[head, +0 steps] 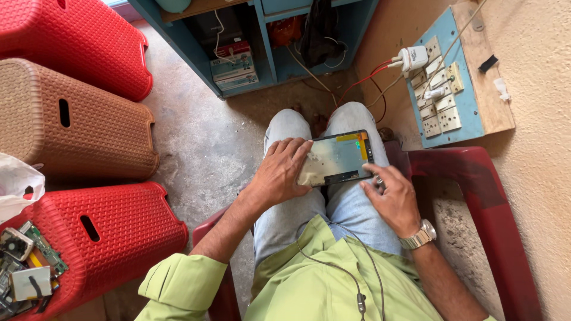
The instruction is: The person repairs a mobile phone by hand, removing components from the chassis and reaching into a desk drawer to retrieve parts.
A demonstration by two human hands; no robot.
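Beside the red woven-plastic stool (113,232) carrying loose circuit boards (27,261), the left hand (279,172) is curling its fingers over the left end of a flat dark rectangular phone (338,159) resting on the lap. The right hand (392,199) is pinching its lower right corner. Balanced on denim knees, the phone could slip floorward if either grip loosens.

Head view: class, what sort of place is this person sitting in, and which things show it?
Probably a small electronics repair shop. Circuit boards lie on a red stool, a switchboard with plugged-in chargers hangs on the wall, and both hands work on an opened phone.
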